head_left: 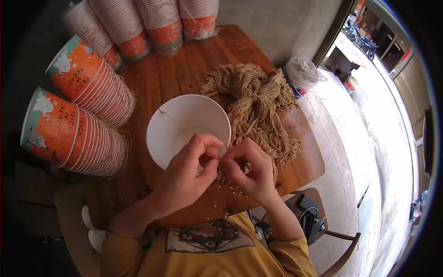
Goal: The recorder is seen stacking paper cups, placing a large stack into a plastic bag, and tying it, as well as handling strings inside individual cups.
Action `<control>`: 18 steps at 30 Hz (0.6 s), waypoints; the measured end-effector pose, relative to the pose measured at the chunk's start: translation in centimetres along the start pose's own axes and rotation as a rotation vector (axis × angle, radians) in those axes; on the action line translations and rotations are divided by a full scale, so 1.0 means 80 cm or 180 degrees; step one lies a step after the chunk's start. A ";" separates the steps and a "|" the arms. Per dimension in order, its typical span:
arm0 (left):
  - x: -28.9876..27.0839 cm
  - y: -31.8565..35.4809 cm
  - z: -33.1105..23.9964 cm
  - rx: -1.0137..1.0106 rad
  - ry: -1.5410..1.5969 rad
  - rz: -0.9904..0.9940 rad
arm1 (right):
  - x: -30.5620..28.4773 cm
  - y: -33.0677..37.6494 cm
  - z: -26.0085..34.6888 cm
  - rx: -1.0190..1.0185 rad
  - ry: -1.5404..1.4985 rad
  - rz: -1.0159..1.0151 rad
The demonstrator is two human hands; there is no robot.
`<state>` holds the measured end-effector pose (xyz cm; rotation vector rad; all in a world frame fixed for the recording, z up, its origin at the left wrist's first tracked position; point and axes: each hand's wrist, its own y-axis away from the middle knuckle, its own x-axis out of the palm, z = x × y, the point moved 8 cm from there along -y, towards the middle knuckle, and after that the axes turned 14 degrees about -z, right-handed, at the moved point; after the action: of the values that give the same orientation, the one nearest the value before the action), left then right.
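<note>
A white-lined paper bucket (pixel 188 108) stands on the wooden table in front of me, its open mouth facing up. A short knotted strand of twine (pixel 165 114) hangs inside at its left rim. My left hand (pixel 187 173) reaches across the near side of the bucket, thumb and fingers pinched together at the right rim. Just beside it, my right hand (pixel 251 168) is pinched too, fingertips almost touching the left ones. A thin strand shows between them, its ends hidden by the fingers. Behind my right hand lies a large tan bundle of twine (pixel 260 108).
Two stacks of orange printed buckets (pixel 90 83) lie on their sides at the left. Several plastic-wrapped stacks (pixel 159 25) line the back of the table (pixel 170 64). A bag-covered tub (pixel 304 76) stands beyond the right edge. A chair with a black device (pixel 316 226) is near right.
</note>
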<state>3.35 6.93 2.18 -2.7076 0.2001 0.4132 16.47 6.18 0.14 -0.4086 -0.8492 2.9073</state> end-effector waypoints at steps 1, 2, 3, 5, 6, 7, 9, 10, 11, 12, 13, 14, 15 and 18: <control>0.002 -0.001 -0.001 0.0006 -0.0005 0.0022 | 0.001 0.001 -0.013 0.0495 -0.0341 0.0037; 0.003 -0.001 -0.001 0.0012 -0.0009 0.0047 | 0.004 0.004 -0.027 0.0990 -0.0682 0.0071; 0.002 0.000 -0.001 0.0008 -0.0009 0.0035 | 0.007 0.005 -0.027 0.0989 -0.0683 0.0083; 0.000 0.002 -0.002 0.0046 -0.0077 0.0010 | 0.014 0.010 -0.042 0.1708 -0.1626 -0.0172; -0.002 0.001 -0.003 0.0050 -0.0081 0.0004 | 0.013 0.008 -0.041 0.1702 -0.1629 -0.0167; -0.003 0.001 -0.003 0.0037 -0.0061 0.0022 | 0.013 0.009 -0.045 0.1927 -0.1687 -0.0098; -0.004 0.001 -0.004 0.0030 -0.0037 0.0040 | 0.011 0.011 -0.050 0.2147 -0.1740 -0.0030; -0.003 0.001 -0.003 0.0002 0.0005 0.0045 | 0.007 0.011 -0.051 0.2135 -0.1746 -0.0064; -0.003 0.001 -0.003 -0.0026 0.0046 0.0049 | 0.005 0.011 -0.051 0.2123 -0.1751 -0.0098; -0.003 0.000 -0.004 -0.0020 0.0048 0.0048 | 0.005 0.011 -0.053 0.2117 -0.1749 -0.0098; -0.003 0.000 -0.002 -0.0092 0.0090 0.0066 | 0.005 0.011 -0.052 0.2003 -0.1797 -0.0121; -0.002 -0.001 -0.001 -0.0164 0.0134 0.0085 | 0.003 0.010 -0.050 0.1888 -0.1844 -0.0145; -0.003 -0.001 -0.001 -0.0161 0.0133 0.0077 | 0.005 0.011 -0.049 0.1883 -0.1844 -0.0138; -0.004 -0.001 0.003 -0.0225 0.0207 0.0065 | 0.004 0.004 -0.034 0.1367 -0.1683 -0.0128</control>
<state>3.01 7.15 2.12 -2.7929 0.2357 0.3445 16.93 7.38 -2.34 0.4199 -0.2337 3.0740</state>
